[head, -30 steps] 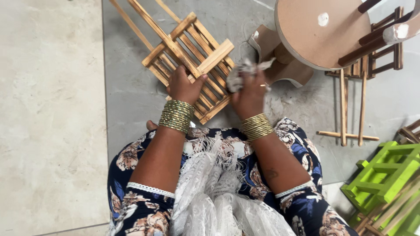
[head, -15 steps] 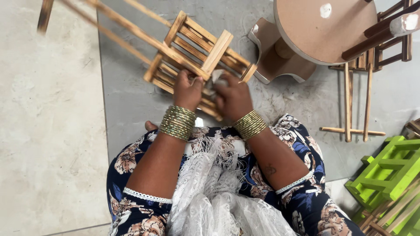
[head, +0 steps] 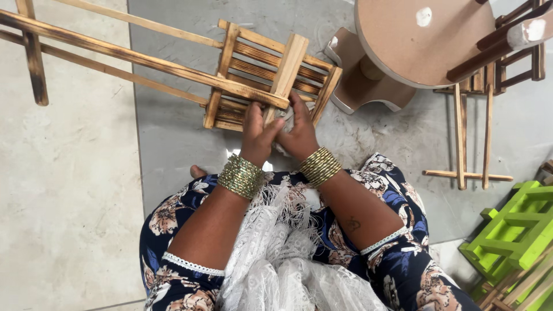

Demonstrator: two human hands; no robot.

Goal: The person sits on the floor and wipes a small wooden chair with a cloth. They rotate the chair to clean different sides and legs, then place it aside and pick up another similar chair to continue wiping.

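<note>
We grip the scorched slatted wooden chair frame (head: 262, 80) with our left hand (head: 257, 133) while our right hand (head: 299, 133) clenches a pale rag (head: 287, 118) against its near slats, finishing seemingly unfinished.

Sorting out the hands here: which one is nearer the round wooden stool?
Right. The right hand lies on the slatted frame's stool side; the left hand sits beside it, farther away.
</note>
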